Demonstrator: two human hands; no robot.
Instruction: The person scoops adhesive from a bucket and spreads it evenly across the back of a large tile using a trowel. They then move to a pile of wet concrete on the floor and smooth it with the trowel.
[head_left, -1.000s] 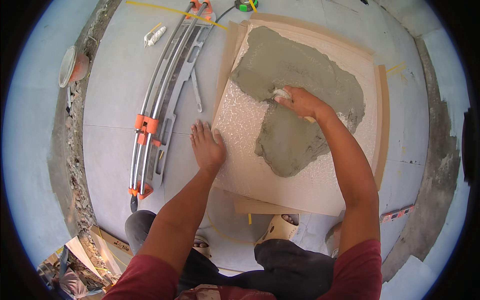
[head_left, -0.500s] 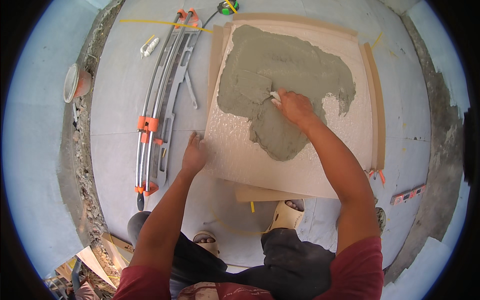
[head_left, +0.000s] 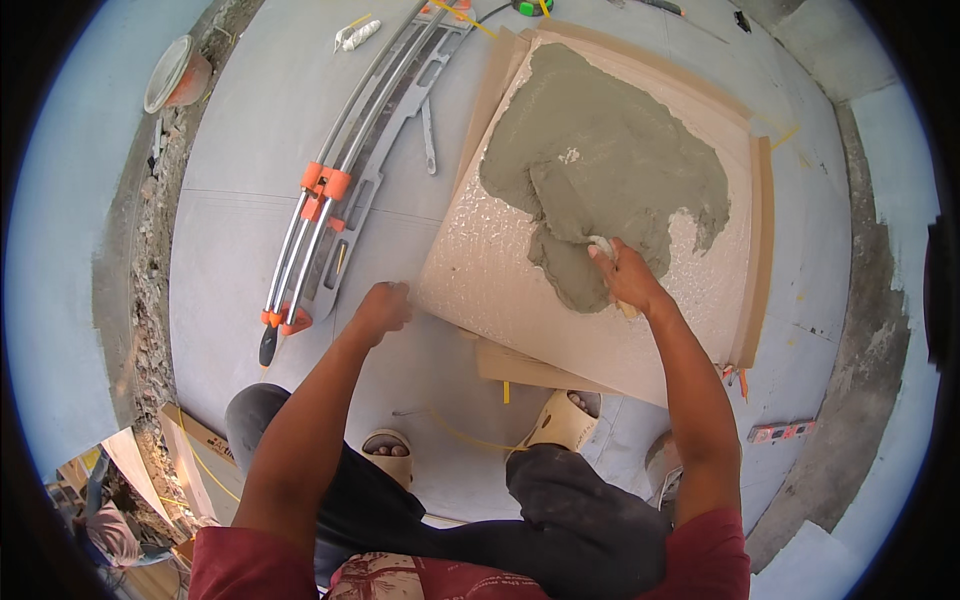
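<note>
My right hand (head_left: 625, 275) is closed around the pale handle of a trowel (head_left: 562, 205), whose blade lies against wet grey mortar (head_left: 630, 120). The mortar covers much of a large pale slab (head_left: 470, 270) with a textured, shiny face. Its lower middle shows fresh ridges beside the blade. My left hand (head_left: 383, 312) is curled at the slab's left near corner, its fingertips close to the edge. Whether those fingers grip anything is hidden. Brown cardboard (head_left: 758, 260) runs along the slab's edges, with another piece (head_left: 530, 368) under the near side.
A long tile cutter (head_left: 335, 190) with orange fittings lies left of the slab. A whitish bucket (head_left: 180, 75) stands at the far left by broken rubble (head_left: 155, 330). A spirit level (head_left: 782, 431) lies at right, and a container (head_left: 663, 465) stands beside my right leg. Boards (head_left: 140, 470) lie lower left.
My right hand has drawn the trowel nearer and turned its blade, marking the mortar. My left hand has gone from stretched fingers to curled. The whole view has shifted and tilted.
</note>
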